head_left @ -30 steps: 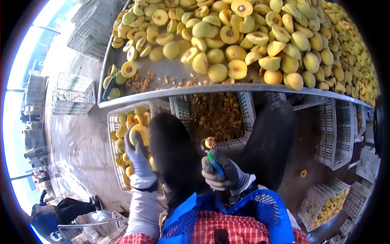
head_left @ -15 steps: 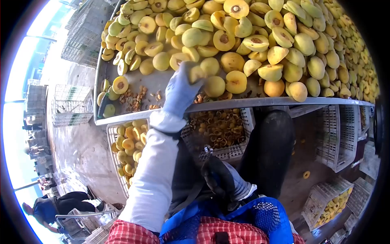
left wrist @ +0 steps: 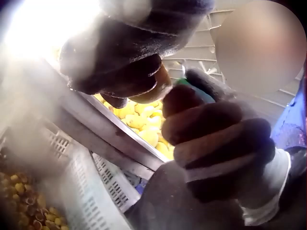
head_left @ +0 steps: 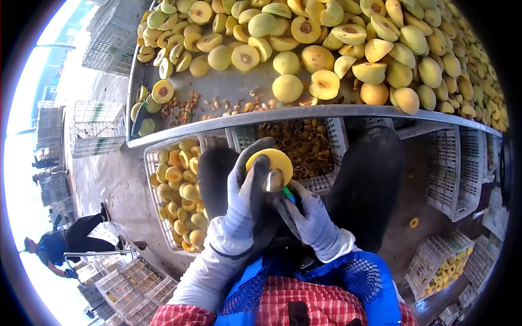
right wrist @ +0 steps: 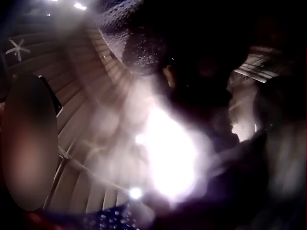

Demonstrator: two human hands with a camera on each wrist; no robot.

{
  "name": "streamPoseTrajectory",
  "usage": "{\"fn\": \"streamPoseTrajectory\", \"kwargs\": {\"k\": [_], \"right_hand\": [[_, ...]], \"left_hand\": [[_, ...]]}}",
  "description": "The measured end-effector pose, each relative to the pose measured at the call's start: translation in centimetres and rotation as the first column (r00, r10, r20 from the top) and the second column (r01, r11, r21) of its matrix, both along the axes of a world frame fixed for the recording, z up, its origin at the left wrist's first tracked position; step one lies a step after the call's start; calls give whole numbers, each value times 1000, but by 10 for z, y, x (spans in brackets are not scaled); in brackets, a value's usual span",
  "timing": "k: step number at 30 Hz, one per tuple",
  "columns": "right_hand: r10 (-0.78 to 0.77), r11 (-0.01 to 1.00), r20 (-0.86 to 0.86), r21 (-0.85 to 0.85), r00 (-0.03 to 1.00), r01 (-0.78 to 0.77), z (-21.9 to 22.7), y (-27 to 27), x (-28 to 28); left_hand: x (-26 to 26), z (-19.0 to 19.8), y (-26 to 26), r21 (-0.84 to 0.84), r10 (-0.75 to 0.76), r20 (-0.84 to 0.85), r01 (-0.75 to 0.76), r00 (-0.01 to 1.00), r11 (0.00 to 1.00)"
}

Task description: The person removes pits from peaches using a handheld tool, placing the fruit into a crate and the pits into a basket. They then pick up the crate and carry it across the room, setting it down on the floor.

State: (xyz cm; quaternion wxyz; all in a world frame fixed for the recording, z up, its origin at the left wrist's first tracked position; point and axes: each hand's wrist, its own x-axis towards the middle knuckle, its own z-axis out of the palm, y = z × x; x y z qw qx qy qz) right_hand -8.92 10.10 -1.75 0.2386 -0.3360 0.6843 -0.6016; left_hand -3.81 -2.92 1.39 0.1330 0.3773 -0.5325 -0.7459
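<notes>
Your left hand [head_left: 244, 187], in a pale glove with dark patches, grips 1 yellow fruit half [head_left: 280, 157], with the thumb on the near side and fingers behind it. Your right hand [head_left: 314, 217], gloved likewise, is clenched round the green and blue handle of a tool [head_left: 288, 193]. The tool's metal end lies in front of the lower part of the fruit, between your 2 hands; you cannot tell how deep it sits, if at all. The left wrist view shows your right fingers curled about that handle, while the right wrist view is too dark and glaring to add much.

Your dark trouser legs [head_left: 365, 179] flank both hands. Just beyond your hands is a crate of brown scraps [head_left: 337, 140], set below the metal-edged table [head_left: 326, 112]. On that table, farther from your hands, lie many yellow fruit [head_left: 399, 73], some cut across, and brown bits [head_left: 185, 106] scattered near the edge. On the outer side of your left hand stands a crate of yellow halves [head_left: 153, 187]; well past it is another person [head_left: 70, 239] in a blue top. On the outer side of your right hand, 1 yellow ring [head_left: 414, 223] lies on the floor, near a crate of yellow pieces [head_left: 421, 266].
</notes>
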Motion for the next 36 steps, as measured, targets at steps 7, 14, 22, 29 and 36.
{"fn": "streamPoseTrajectory", "kwargs": {"k": [7, 14, 22, 29, 36], "right_hand": [[-91, 990, 68, 112, 994, 83, 2, 4, 14], [-14, 996, 243, 86, 970, -7, 2, 13, 2], [-45, 987, 124, 160, 991, 25, 14, 19, 7], [-45, 985, -1, 168, 999, 45, 15, 19, 25], [22, 998, 162, 52, 986, -31, 13, 17, 29]], "left_hand": [[20, -23, 12, -197, -20, -177, -15, 984, 980], [36, 1, -18, -433, -268, 110, 289, 957, 854], [39, -17, -7, -153, -204, -2, 201, 979, 967], [30, -15, 36, -318, 79, -131, -117, 988, 941], [35, -21, 47, -419, 171, -172, -229, 970, 879]]}}
